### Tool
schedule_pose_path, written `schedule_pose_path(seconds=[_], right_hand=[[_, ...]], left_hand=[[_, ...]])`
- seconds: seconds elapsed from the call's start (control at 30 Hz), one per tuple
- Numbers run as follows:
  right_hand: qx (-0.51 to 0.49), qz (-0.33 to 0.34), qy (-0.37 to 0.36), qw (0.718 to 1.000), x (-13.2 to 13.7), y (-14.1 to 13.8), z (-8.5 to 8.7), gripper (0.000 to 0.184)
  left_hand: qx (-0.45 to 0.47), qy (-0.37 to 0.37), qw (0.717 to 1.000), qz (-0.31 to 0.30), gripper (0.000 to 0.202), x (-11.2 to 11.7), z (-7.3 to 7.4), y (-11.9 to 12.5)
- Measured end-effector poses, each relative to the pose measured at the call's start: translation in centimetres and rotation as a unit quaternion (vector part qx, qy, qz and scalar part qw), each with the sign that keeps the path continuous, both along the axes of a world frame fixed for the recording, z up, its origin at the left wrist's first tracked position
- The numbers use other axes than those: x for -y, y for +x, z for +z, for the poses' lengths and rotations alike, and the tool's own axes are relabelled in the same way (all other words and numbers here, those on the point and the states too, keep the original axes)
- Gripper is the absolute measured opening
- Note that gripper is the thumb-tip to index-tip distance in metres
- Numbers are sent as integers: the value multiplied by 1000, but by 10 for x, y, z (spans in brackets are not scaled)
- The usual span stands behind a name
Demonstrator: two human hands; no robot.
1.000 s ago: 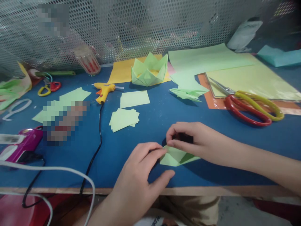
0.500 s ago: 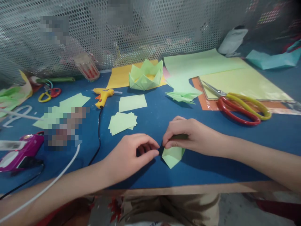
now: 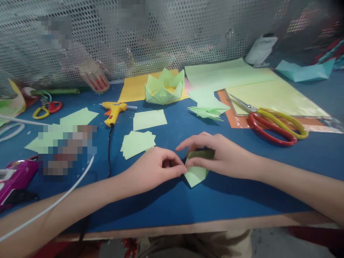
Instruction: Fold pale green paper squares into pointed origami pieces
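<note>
A small piece of folded light green paper (image 3: 196, 175) stands near the front of the blue table, its point toward me. My left hand (image 3: 158, 165) pinches the left corner of it between thumb and fingertips. Around its right side is my right hand (image 3: 223, 156), thumb pressed on the near face, other fingers partly hidden behind, index finger stretched out to the left. Left of the hands lie a fanned stack of green paper pieces (image 3: 137, 143) and a green paper rectangle (image 3: 149, 119). Beyond my right hand rests a flat folded green paper piece (image 3: 208, 111).
Scissors with red and yellow handles (image 3: 276, 123) lie on wrapped paper sheets (image 3: 274, 96) at right. A pointed green paper bowl (image 3: 164, 89) stands at the back. Left are a yellow glue gun (image 3: 114, 110), its black cord and a purple device (image 3: 17, 179). Mesh (image 3: 161, 39) rises behind.
My left hand has moved right and met the folded paper's corner. My right index finger has lifted away and stretched left. The view has shifted slightly.
</note>
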State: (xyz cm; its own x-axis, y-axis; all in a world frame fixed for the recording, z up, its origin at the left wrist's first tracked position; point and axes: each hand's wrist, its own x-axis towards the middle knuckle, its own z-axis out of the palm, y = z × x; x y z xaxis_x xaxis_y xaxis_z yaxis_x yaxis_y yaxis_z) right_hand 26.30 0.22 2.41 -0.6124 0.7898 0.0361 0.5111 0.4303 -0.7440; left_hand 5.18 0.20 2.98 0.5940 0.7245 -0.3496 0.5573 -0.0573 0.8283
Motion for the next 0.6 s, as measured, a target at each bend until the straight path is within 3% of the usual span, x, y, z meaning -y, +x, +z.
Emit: schedule_pose_path(seconds=[0.4,0.6], right_hand=[[-6,2,-86,996,2,-11,4,24],[-31,-19,-135,990,1,-15,6,41]], left_hand=[[-11,55,998,-6,19,4,3,2],[-7,56,998,1,21,5,-2,1]])
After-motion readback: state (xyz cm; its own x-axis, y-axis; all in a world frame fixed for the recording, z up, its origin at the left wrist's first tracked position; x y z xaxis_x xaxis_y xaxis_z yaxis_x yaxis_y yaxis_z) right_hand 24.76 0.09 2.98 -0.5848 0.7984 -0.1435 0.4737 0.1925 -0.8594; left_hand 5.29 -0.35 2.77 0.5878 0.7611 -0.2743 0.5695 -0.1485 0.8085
